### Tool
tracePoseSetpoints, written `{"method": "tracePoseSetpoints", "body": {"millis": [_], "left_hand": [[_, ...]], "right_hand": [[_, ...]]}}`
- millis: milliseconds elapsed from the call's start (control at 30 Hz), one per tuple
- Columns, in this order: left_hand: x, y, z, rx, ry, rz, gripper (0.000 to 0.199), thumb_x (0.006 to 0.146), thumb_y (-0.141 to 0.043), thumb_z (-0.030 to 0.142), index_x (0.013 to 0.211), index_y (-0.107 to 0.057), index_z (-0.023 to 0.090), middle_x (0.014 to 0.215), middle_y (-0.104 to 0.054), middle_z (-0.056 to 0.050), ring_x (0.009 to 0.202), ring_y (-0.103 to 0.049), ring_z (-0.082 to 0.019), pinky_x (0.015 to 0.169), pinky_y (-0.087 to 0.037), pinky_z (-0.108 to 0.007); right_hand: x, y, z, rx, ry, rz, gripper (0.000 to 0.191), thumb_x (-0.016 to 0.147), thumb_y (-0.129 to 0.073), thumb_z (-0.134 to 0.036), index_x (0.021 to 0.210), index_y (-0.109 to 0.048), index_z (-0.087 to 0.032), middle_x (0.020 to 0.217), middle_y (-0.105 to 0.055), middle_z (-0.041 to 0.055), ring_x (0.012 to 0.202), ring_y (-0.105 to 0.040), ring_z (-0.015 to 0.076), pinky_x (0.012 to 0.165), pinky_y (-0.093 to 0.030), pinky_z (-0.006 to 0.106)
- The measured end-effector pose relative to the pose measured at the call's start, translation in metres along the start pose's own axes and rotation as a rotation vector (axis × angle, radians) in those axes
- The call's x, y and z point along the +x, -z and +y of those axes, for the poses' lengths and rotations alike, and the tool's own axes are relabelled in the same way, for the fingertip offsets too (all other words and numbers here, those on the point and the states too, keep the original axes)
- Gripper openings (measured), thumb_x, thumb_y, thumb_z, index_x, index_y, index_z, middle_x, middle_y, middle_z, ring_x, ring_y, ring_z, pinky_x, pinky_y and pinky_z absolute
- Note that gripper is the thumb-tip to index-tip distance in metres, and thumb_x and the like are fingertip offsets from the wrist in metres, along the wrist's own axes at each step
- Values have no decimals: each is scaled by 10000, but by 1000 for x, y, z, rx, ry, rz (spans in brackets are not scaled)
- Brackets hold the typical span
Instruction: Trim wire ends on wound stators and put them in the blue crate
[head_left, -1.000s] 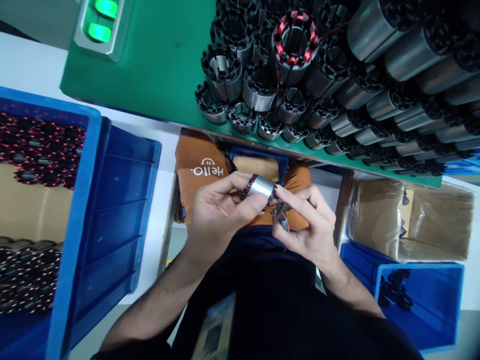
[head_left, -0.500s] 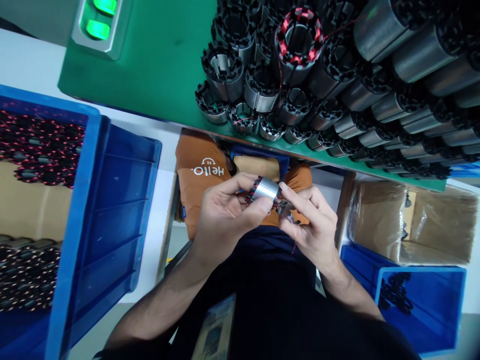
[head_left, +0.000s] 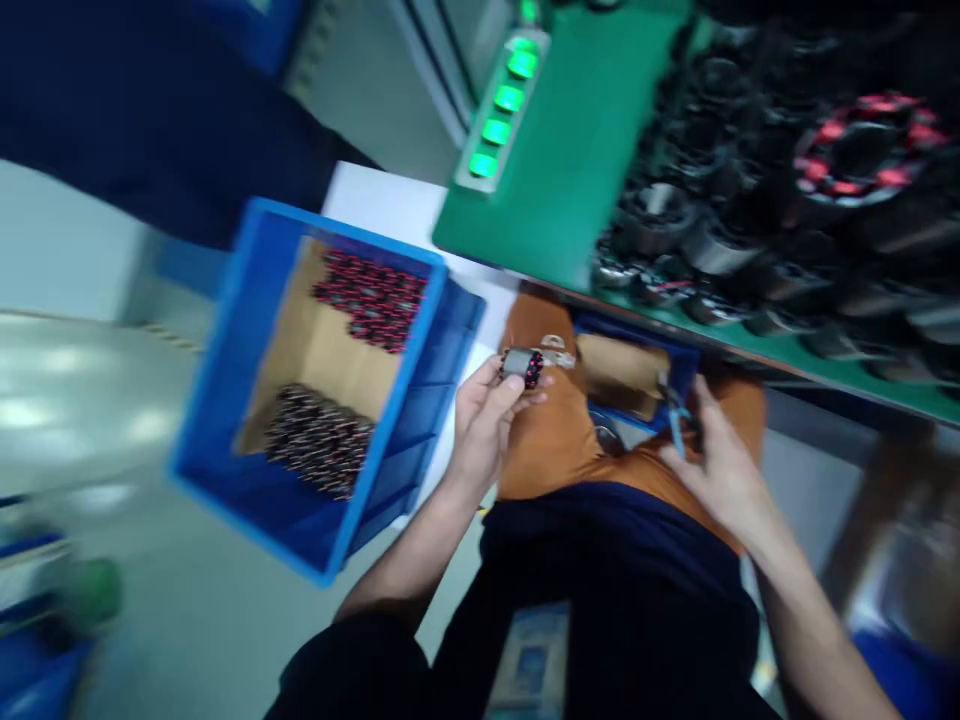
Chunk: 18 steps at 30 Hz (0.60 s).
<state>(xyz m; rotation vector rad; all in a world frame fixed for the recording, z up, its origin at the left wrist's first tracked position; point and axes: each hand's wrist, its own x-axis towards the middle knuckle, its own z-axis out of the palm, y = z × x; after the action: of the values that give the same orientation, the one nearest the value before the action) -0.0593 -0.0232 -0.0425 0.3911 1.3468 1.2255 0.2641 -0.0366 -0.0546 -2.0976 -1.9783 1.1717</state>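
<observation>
My left hand (head_left: 484, 415) grips a small motor stator (head_left: 517, 367), a silver metal cylinder with black slotted ends and red wire at its right end. It is held above my orange-clad lap, left of the middle. Some way to the right, my right hand (head_left: 724, 460) is closed around a small hand tool with blue handles, which looks like cutting pliers (head_left: 677, 425); motion blurs it. The two hands are apart. Left of my left hand stands a blue crate (head_left: 251, 290) holding rows of stators with red wire (head_left: 375, 295) and others with copper-coloured wire (head_left: 315, 440).
Ahead is a green bench top (head_left: 555, 170) with many metal stator cores (head_left: 720, 245) at its right and a power strip (head_left: 502, 110) with green lights. A blue bin with brown cardboard (head_left: 622, 370) sits below the bench edge. A person's dark sleeve (head_left: 187, 130) shows at upper left.
My view has swung left, bringing the whole crate into sight. My hands have separated: the left carries the stator leftward, the right has drawn away with the pliers.
</observation>
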Motion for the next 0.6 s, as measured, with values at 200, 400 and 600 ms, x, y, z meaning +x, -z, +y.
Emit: {"method": "tracePoseSetpoints", "body": {"millis": [200, 400, 600], "left_hand": [[2, 171, 102, 946, -439, 410, 281, 925, -911, 450, 1006, -772, 219, 1202, -796, -76, 1117, -778, -227, 1001, -638, -360], [73, 272, 118, 1363, -136, 461, 171, 918, -822, 286, 1035, -815, 162, 1246, -816, -112, 1075, -755, -238, 1101, -601, -401], [127, 285, 91, 1290, -23, 431, 159, 806, -841, 219, 935, -770, 158, 968, -816, -80, 897, -738, -236, 1014, -629, -402]], "right_hand": [[12, -12, 41, -57, -149, -79, 1192, 937, -587, -855, 1915, -178, -311, 1393, -609, 319, 879, -796, 418, 898, -598, 667], [21, -20, 15, -41, -69, -71, 1171, 892, -444, -973, 1888, -287, -377, 1201, -592, 265, 847, -753, 441, 913, -529, 706], [17, -22, 23, -26, 2, -49, 995, 919, -496, -898, 1833, -322, -547, 1148, -593, 212, 898, -743, 452, 898, -531, 690]]}}
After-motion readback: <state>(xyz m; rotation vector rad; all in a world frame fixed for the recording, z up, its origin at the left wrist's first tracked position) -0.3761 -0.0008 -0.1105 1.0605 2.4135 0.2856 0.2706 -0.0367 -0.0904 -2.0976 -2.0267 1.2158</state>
